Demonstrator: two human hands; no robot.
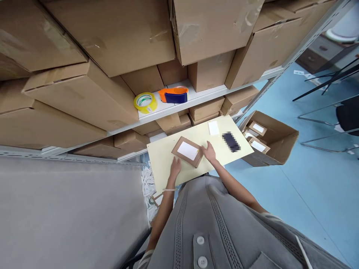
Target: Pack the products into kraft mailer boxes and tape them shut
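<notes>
A flat brown cardboard box [175, 148] with a white label [187, 151] on top lies at a slant on the pale yellow board [161, 162]. My left hand [175, 168] is beside its lower left edge, fingers extended and slightly apart. At the right end of the box is my right hand [209, 152], its fingers spread and close to the edge; whether they touch it I cannot tell. Neither hand is wrapped round anything. A white card [213, 128] and a dark, pixelated object [231, 142] lie on the board to the right.
Shelves ahead hold large cardboard boxes [112, 37]. On the shelf edge [165, 112] sit a yellow tape roll [145, 102] and an orange and blue tape dispenser [174, 95]. An open carton [280, 138] with labelled parcels stands right on the blue floor. Chairs are further right.
</notes>
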